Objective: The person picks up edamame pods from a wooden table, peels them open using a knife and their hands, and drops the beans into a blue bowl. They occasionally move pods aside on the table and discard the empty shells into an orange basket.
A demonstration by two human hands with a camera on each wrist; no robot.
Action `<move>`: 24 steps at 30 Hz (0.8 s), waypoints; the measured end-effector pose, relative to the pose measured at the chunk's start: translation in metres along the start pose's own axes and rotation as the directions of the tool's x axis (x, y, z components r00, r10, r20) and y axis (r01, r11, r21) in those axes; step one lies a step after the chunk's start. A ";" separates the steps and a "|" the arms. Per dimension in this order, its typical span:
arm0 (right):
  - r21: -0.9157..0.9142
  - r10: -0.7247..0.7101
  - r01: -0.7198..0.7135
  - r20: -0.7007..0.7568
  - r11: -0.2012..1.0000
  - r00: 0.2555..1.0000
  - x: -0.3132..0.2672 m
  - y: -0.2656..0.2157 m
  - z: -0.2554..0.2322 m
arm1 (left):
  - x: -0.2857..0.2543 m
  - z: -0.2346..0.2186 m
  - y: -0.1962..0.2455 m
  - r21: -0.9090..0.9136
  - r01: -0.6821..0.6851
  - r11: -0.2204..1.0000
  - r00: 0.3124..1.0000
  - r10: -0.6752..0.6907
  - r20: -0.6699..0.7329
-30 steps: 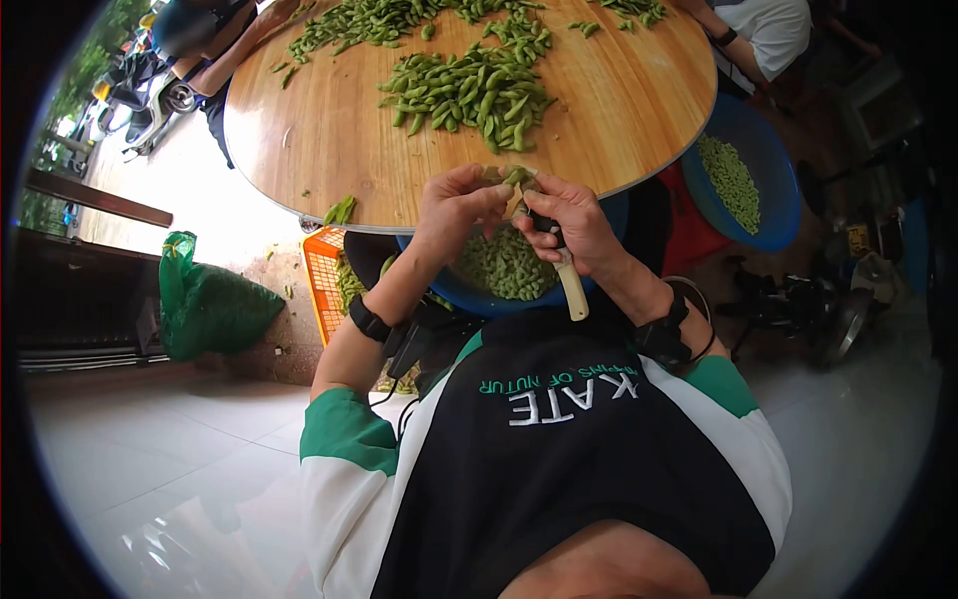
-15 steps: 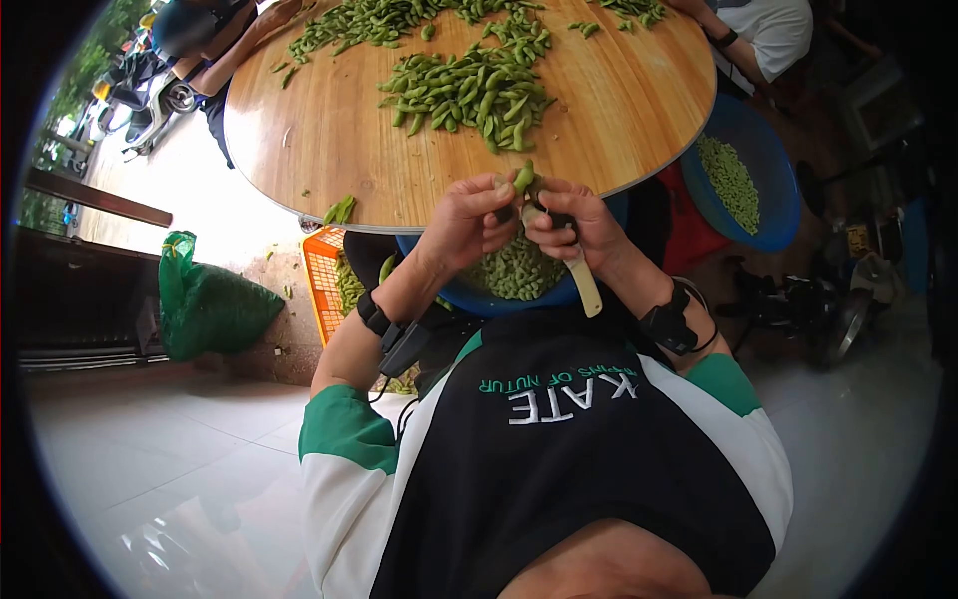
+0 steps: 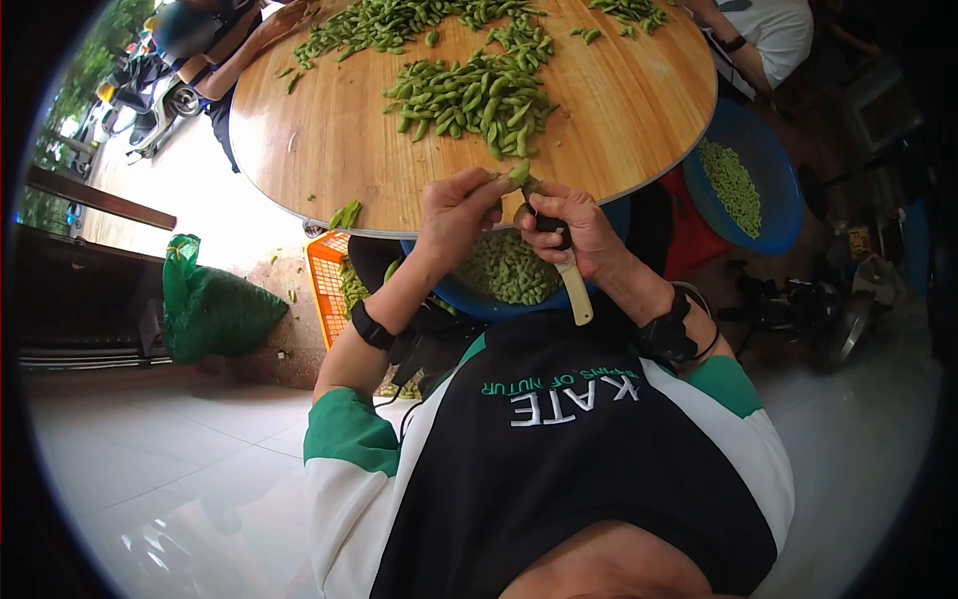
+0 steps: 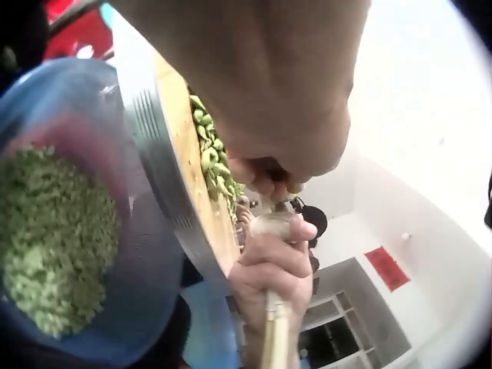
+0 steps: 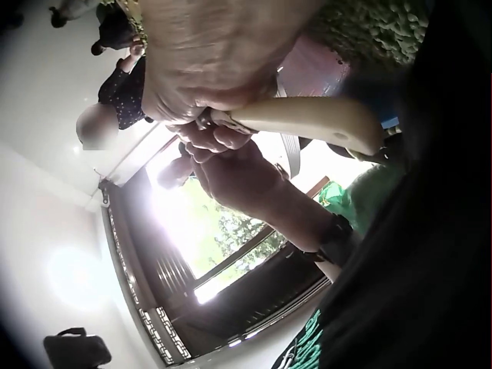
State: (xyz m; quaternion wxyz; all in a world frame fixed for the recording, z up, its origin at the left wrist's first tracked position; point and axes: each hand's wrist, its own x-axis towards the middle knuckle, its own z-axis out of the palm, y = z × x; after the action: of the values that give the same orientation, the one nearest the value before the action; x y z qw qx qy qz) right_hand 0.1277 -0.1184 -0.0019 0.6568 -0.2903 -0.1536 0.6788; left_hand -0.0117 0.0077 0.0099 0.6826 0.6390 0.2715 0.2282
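Note:
My left hand [image 3: 454, 215] pinches a green soybean pod [image 3: 519, 174] between thumb and fingers, just over the near edge of the round wooden table [image 3: 319, 150]. Close beside it, my right hand [image 3: 584, 235] grips a knife by its cream handle [image 3: 576, 292], which sticks out below the fist toward my body. Its blade is hidden by the fingers. The right thumb is right at the pod's lower end. Shelled beans [image 3: 509, 268] fill a blue basin [image 3: 469, 307] beneath both hands. A heap of whole pods [image 3: 474, 103] lies ahead on the table.
A second blue basin [image 3: 788, 215] with shelled beans stands to the right. Left of my knees are an orange crate [image 3: 324, 272] with pods and a green bag [image 3: 215, 309]. Two other people sit across the table, with more pods [image 3: 369, 28] near them.
Half a second ago the pod stood upright above the fingertips; now it lies lower and tilted between them. The knife handle has swung slightly toward the left.

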 end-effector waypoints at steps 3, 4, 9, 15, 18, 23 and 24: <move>-0.159 -0.045 0.030 -0.095 0.987 0.994 0.000 -0.005 0.002 | 0.002 0.002 -0.001 -0.033 -0.015 0.999 0.999 0.016 0.039; -0.467 -0.220 0.151 -0.097 0.871 0.971 0.002 -0.005 -0.001 | 0.004 0.002 -0.003 -0.057 0.063 0.996 0.996 -0.060 0.063; -0.927 -0.633 0.357 0.346 -0.117 0.692 0.012 -0.007 -0.002 | -0.003 0.009 -0.009 0.126 0.079 0.989 0.993 -0.089 0.077; -0.846 -0.541 0.383 0.532 -0.371 0.651 0.008 -0.002 -0.007 | -0.012 0.017 -0.021 0.240 -0.050 0.970 0.999 0.044 0.030; -0.866 -0.494 0.372 0.497 -0.334 0.714 0.002 -0.002 -0.004 | -0.018 0.019 -0.019 0.290 -0.085 0.953 0.996 0.078 0.034; -0.895 -0.451 0.386 0.446 -0.224 0.773 0.003 -0.001 -0.005 | -0.025 0.026 -0.018 0.385 -0.190 0.903 0.981 0.188 0.042; -0.906 -0.484 0.381 0.421 -0.184 0.767 0.001 0.000 -0.001 | -0.024 0.029 -0.021 0.457 -0.278 0.845 0.954 0.299 0.028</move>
State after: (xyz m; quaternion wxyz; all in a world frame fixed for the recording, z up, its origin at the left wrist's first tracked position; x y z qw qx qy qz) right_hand 0.1281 -0.1172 -0.0028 0.4543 -0.6117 -0.6409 0.0935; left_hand -0.0108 -0.0316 -0.0078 0.4650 0.8094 0.2335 0.2723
